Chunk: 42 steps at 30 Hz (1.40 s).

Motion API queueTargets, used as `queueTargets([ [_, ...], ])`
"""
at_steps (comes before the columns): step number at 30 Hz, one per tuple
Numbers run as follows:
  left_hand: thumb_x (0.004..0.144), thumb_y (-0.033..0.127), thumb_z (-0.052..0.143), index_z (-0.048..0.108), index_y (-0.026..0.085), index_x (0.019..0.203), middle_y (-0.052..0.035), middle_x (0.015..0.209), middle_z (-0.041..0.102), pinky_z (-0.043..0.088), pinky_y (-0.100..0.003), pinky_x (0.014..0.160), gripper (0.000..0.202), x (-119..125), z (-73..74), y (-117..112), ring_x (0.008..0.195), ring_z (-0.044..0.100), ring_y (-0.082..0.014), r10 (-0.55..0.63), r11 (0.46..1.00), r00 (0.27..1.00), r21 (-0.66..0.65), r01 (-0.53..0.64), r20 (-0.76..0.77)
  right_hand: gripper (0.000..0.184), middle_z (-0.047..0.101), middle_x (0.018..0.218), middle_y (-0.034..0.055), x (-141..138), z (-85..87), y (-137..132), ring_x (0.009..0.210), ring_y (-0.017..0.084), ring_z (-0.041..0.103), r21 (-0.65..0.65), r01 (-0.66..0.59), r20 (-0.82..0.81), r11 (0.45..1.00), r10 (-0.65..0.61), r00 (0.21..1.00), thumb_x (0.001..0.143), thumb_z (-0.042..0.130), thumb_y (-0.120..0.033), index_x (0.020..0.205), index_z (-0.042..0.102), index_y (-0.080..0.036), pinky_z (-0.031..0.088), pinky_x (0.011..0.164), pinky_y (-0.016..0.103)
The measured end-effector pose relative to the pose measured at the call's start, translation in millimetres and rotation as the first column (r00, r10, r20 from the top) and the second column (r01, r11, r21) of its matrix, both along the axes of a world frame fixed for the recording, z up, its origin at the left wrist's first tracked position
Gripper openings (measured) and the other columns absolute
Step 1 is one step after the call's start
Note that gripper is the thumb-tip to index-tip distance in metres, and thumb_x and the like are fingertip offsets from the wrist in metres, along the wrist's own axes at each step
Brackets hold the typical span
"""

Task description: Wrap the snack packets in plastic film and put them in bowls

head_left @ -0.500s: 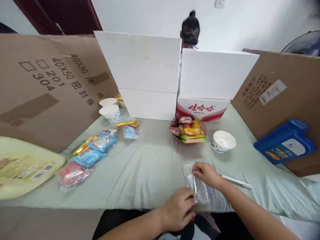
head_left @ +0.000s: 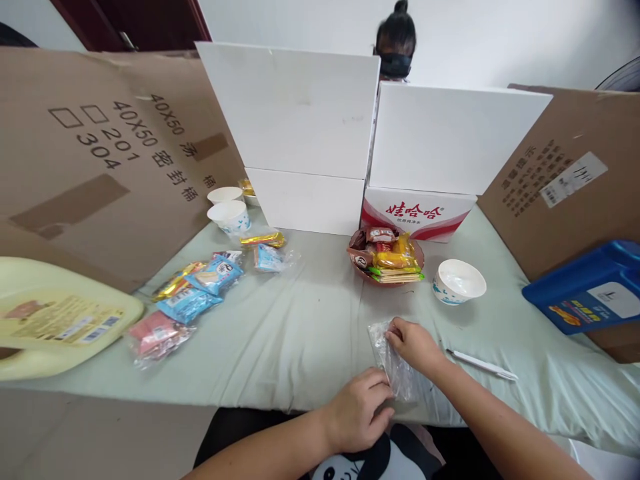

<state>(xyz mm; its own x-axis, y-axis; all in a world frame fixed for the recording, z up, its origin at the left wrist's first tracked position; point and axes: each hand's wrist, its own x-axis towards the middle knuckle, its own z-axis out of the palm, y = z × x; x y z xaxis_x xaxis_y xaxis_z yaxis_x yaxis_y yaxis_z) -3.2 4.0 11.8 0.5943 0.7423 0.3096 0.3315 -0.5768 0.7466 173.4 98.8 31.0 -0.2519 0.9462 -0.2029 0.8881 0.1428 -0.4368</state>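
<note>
A clear plastic bag lies flat and crinkled near the table's front edge. My right hand pinches its upper part between thumb and fingers. At the bag's lower left, my left hand rests with loosely curled fingers touching the edge, the thumb held apart from them. Just right of my right hand lies a white pen. Beyond the hands stand a reddish-brown bowl heaped with wrapped snacks and a white paper bowl with a blue pattern.
Packaged snacks lie at left beside a pale yellow jug. White paper bowls stand behind them. Cardboard panels and white boards enclose the table. A blue bottle leans at right. A person is behind the boards.
The head view has shifted slightly, so the scene sits differently in frame. My left hand is a little nearer the right hand along the bag; the right hand keeps its pinch.
</note>
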Motion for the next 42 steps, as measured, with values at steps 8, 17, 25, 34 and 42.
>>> queueTargets([
  [8,0.086,0.021,0.051,0.058,0.015,0.091,-0.0100,0.091,0.060,0.052,-0.034,0.075,0.010,-4.5,3.5,2.5,0.084,0.056,-0.0212,0.179,0.973,0.981,0.138,-0.187,0.071,0.008,0.068,0.077,0.0011,-5.0,2.8,1.9,0.071,0.015,0.058,0.020,-0.037,0.068,0.999,0.035,0.997,0.086,0.056,-0.026,0.084,0.062,-0.020,0.026,0.060,0.025],
  [17,0.089,0.031,0.058,0.062,0.018,0.080,-0.0072,0.094,0.062,0.045,-0.044,0.093,0.016,-1.9,-2.8,46.8,0.106,0.054,-0.0261,0.197,0.926,0.959,0.361,-0.113,-0.204,0.013,0.068,0.077,0.0020,-4.6,2.8,3.3,0.069,0.017,0.061,0.109,-0.092,0.158,0.990,0.074,0.985,0.088,0.058,-0.033,0.087,0.061,-0.020,0.033,0.058,0.026],
  [25,0.085,0.027,0.060,0.058,0.016,0.114,-0.0119,0.123,0.058,0.039,-0.048,0.101,0.031,-1.1,-12.1,41.2,0.118,0.049,-0.0286,0.265,0.939,0.917,0.295,-0.176,-0.297,0.040,0.056,0.129,0.0155,15.5,1.1,-23.5,0.126,0.028,0.045,0.442,-0.335,0.210,0.832,0.267,0.941,0.095,0.043,-0.037,0.125,0.054,-0.013,0.035,0.104,0.042],
  [34,0.091,0.016,0.045,0.062,0.018,0.108,-0.0092,0.118,0.063,0.040,-0.046,0.098,0.024,0.3,-6.0,44.7,0.112,0.052,-0.0257,0.295,0.925,0.908,0.329,-0.192,-0.299,0.065,0.035,0.152,0.0098,33.0,-39.4,-134.7,0.139,0.029,0.030,0.523,-0.518,0.468,0.676,0.281,0.838,0.081,0.051,-0.017,0.144,0.037,-0.013,0.028,0.110,0.045],
  [42,0.092,0.033,0.053,0.056,0.021,0.125,-0.0057,0.132,0.057,0.036,-0.041,0.106,0.035,8.8,-7.5,36.8,0.125,0.048,-0.0232,0.043,0.947,0.931,0.311,0.077,-0.362,0.039,0.069,0.110,0.0023,33.1,-46.8,-142.7,0.103,0.019,0.060,0.665,-0.423,0.238,0.616,0.362,0.901,0.087,0.042,-0.009,0.118,0.063,-0.022,0.031,0.108,0.038],
])
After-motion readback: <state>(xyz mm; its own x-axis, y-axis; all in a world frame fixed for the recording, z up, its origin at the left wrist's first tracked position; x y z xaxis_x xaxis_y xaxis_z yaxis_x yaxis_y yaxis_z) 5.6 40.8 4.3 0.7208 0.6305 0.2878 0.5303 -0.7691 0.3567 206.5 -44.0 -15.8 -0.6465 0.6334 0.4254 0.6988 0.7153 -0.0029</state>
